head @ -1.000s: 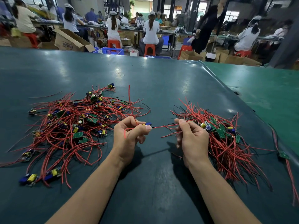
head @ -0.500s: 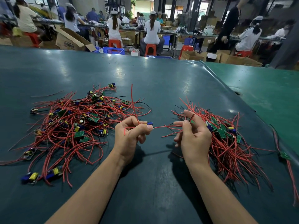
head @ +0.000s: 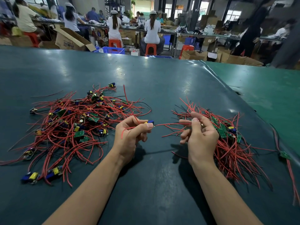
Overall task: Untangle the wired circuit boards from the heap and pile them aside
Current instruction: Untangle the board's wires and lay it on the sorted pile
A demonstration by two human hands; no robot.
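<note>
Two hands share one board: left hand (head: 132, 134) pinches the circuit board (head: 150, 122), right hand (head: 200, 135) pinches its red wire (head: 168, 124), between heap (head: 78, 122) and sorted pile (head: 227, 135). Best draw the wire out gently.

A loose, tangled heap (head: 76, 125) of small green circuit boards with yellow and blue parts and long red wires sprawls across the left of the table. A tighter pile (head: 227, 143) of the same wired boards lies on the right, its red wires fanning toward the near edge. Between them one board (head: 150, 122), blue and yellow at its visible end, is held up with a red wire (head: 170, 124) stretched from it toward the pile.
</note>
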